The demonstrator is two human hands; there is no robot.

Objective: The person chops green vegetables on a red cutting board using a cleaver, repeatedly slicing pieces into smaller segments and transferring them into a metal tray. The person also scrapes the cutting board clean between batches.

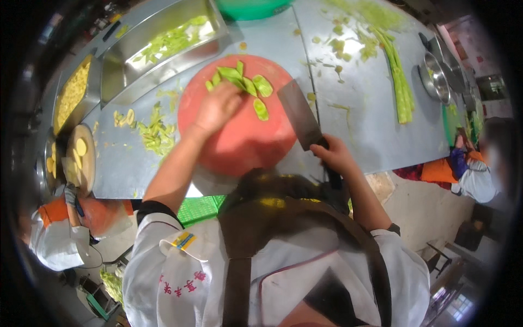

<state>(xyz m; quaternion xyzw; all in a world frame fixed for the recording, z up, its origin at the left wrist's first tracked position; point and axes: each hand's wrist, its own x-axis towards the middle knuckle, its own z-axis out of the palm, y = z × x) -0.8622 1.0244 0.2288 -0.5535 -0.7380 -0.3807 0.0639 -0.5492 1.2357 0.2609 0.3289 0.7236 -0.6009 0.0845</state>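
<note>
A round red cutting board lies on the metal table in front of me. Green vegetable slices, cut on a slant with pale middles, are scattered over its far half. My left hand reaches over the board, its fingers curled down against some of these slices; its fingertips are partly hidden and slightly blurred. In my right hand is a cleaver, gripped by its dark handle. Its broad blade slants up and left over the board's right edge, apart from the slices.
A steel tray with green slices stands far left, beside a pan of yellow pieces. Green scraps lie left of the board. Long green stalks and steel bowls are at right. Co-workers stand at both sides.
</note>
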